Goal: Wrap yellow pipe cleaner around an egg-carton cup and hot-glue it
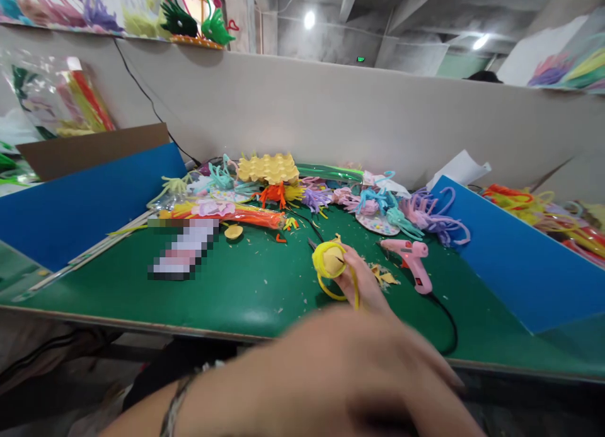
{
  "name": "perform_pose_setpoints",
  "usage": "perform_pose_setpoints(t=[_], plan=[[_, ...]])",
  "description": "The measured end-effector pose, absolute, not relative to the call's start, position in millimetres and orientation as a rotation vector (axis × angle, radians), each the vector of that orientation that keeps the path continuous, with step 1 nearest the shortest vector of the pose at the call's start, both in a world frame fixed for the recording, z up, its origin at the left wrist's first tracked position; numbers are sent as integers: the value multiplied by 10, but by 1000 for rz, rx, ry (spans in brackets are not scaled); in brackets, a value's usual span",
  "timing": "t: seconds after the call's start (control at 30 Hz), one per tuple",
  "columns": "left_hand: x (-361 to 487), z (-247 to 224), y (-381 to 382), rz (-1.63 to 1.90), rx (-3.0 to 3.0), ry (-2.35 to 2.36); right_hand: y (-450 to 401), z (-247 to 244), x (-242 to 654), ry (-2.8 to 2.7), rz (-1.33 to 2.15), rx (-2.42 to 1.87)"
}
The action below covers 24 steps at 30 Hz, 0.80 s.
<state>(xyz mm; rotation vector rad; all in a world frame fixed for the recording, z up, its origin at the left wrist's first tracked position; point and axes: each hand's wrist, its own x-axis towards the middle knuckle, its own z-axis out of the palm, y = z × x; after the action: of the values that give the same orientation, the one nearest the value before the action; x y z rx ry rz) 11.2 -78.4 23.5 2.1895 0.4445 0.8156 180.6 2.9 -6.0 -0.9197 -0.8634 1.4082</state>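
In the head view, the right hand (363,282) is near the middle of the green desk (222,292). Its fingers are closed around a round, pale yellow piece (334,258) with a bright yellow fuzzy stick (321,263) wound around it. A loop of the stick hangs down at six o'clock. The left hand (350,361) is big and blurry, also at six o'clock, and it crosses in front of the right arm. I can't tell how open its fingers are or if they hold anything.

Going out from the yellow piece, a pink plastic glue gun (411,257) lies at three o'clock. Torn pale yellow scraps (386,277) are near, at four o'clock. A bundle of orange fuzzy sticks (258,217) is at ten o'clock, and a bumpy yellow tray (268,168) is at eleven. Purple fuzzy sticks (428,216) sit at two o'clock.
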Motion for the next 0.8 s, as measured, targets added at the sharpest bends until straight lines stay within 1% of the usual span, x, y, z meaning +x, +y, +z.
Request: perform_pose_setpoints(t=[0.1,0.17,0.23,0.33,0.53,0.63,0.8], plan=[[20,411,-89,1170,1921,831,-36,-13,1747,-933,1418,-923],[-75,387,211,1252,1649,868,-60,-3,1724,-970,1424,-925],[-163,300,339,1228,1484,799,-65,-15,1722,-996,1424,-937],[-222,172,339,1190,1413,751,-49,-60,1744,-1020,1429,-972],[-129,23,294,1121,1323,921,-30,-108,1750,-1076,1433,-1011],[-62,-37,238,1059,1482,998,-57,-88,1715,-1191,1346,-1049],[-10,-40,107,820,1810,837,-112,-66,1666,-1393,1215,-1075]])
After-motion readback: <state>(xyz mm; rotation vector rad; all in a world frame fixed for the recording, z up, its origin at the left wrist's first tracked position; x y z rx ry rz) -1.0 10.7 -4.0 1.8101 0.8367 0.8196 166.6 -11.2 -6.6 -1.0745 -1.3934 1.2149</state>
